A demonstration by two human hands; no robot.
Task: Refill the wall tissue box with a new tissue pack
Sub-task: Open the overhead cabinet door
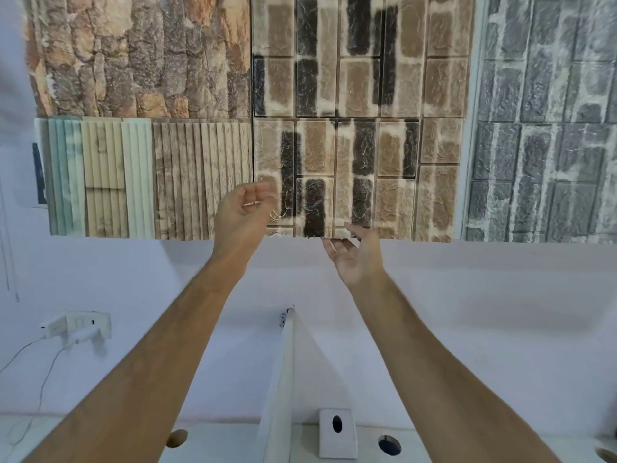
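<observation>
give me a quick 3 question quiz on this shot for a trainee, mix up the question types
1. True or false: the left hand is gripping a tissue pack.
2. Multiple choice: the right hand is raised at
A. the wall socket
B. the lower edge of the brick-pattern wall panels
C. the white box with an oval slot
3. Fill in: the white box with an oval slot sits low in the view, just to the ____ of the upright white divider.

Key
1. False: both hands are empty.
2. B
3. right
</observation>
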